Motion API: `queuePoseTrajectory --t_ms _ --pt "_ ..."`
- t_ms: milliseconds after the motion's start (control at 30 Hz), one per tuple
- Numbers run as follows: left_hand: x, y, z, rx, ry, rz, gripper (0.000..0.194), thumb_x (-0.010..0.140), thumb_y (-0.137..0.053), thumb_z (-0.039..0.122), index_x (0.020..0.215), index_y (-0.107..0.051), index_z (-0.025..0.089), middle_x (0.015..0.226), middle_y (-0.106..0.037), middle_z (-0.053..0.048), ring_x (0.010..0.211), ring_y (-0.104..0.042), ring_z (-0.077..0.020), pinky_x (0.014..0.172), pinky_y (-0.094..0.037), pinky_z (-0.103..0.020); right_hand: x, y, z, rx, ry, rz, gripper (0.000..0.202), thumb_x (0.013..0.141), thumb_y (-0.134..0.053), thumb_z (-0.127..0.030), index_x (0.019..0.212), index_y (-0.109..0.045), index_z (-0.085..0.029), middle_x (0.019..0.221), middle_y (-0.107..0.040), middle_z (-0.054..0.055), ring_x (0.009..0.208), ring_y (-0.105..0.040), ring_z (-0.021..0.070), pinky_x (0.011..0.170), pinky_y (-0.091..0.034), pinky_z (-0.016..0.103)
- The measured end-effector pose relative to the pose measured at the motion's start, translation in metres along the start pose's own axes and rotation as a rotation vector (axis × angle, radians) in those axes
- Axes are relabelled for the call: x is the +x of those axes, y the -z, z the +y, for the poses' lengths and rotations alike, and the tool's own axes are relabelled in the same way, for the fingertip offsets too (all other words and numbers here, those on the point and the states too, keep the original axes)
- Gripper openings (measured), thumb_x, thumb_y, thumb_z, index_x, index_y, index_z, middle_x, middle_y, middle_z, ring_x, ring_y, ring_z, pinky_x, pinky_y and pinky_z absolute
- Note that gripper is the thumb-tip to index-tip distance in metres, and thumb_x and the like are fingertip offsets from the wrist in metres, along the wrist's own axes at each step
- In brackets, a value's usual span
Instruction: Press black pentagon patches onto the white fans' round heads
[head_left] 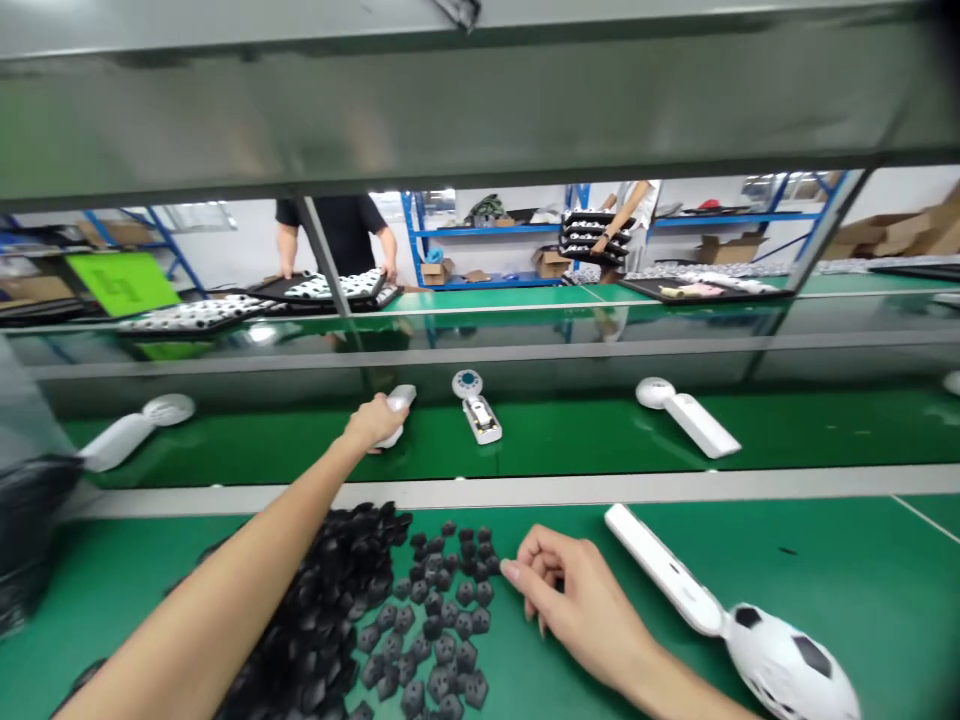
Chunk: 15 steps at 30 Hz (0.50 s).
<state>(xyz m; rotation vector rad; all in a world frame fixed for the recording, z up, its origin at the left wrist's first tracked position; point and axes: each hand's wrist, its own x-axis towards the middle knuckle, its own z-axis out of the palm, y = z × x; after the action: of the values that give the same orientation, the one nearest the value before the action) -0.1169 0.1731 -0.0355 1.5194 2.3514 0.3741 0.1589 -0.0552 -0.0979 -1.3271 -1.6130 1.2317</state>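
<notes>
My left hand [373, 422] is stretched out over the green conveyor belt, its fingers closed round a white plastic device [399, 408]. Beside it on the belt lies another white device [481, 418] with a round head and an open compartment. My right hand [566, 590] hovers over the green worktable, fingers curled, thumb near the index finger; whether anything small is between them is hidden. Just left of it are scattered small black pentagonal pieces [444, 650], with a dense black heap [322, 600] under my left forearm. To the right lies a white handle with a black-and-white football-patterned head [791, 660].
More white devices lie on the belt at left [124, 440] and right [697, 420]. A metal shelf [480, 110] spans overhead. A dark plastic bag [34, 520] is at far left. Across the line, two people handle black trays [596, 238].
</notes>
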Motion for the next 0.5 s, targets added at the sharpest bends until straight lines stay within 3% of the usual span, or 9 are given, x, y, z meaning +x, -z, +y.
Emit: queuePoseTrajectory --t_ms 167,333,400,500 --pt "-0.006 -0.007 0.010 -0.010 0.045 -0.135 0.041 0.102 -0.071 0.041 0.134 -0.064 0.016 0.131 -0.067 -0.013 0.110 -0.070 -0.0267 0.091 -0.064 -0.046 -0.003 -0.001 0.008 -0.033 0.001 -0.023 0.044 0.099 -0.059 -0.062 0.080 -0.056 -0.022 0.064 -0.069 0.002 0.057 -0.062 0.0170 0.062 -0.044 0.027" --pt "-0.007 -0.008 0.010 -0.119 -0.042 -0.130 0.046 0.104 -0.067 0.045 0.140 -0.061 0.017 0.134 -0.066 -0.013 0.110 -0.070 -0.0262 0.091 -0.064 -0.045 -0.003 -0.001 0.019 0.044 -0.029 0.017 0.057 0.093 -0.058 -0.078 0.080 -0.056 -0.022 0.061 -0.059 -0.001 0.054 -0.056 0.0160 0.058 -0.043 0.027" --pt "0.000 0.004 0.002 -0.127 -0.052 -0.145 0.043 0.104 -0.067 0.045 0.136 -0.064 0.016 0.129 -0.069 -0.012 0.106 -0.071 -0.0250 0.089 -0.064 -0.044 -0.002 0.000 0.025 0.038 -0.045 0.007 0.059 0.092 -0.059 -0.080 0.079 -0.057 -0.022 0.060 -0.057 -0.001 0.054 -0.055 0.0160 0.057 -0.043 0.026" --pt "0.015 0.037 -0.025 -0.081 -0.018 -0.088 0.040 0.104 -0.068 0.044 0.131 -0.066 0.015 0.127 -0.070 -0.012 0.107 -0.071 -0.0252 0.092 -0.064 -0.046 -0.001 0.002 0.031 0.028 -0.070 -0.015 0.063 0.089 -0.058 -0.084 0.078 -0.058 -0.023 0.059 -0.058 0.000 0.053 -0.055 0.0167 0.056 -0.044 0.026"
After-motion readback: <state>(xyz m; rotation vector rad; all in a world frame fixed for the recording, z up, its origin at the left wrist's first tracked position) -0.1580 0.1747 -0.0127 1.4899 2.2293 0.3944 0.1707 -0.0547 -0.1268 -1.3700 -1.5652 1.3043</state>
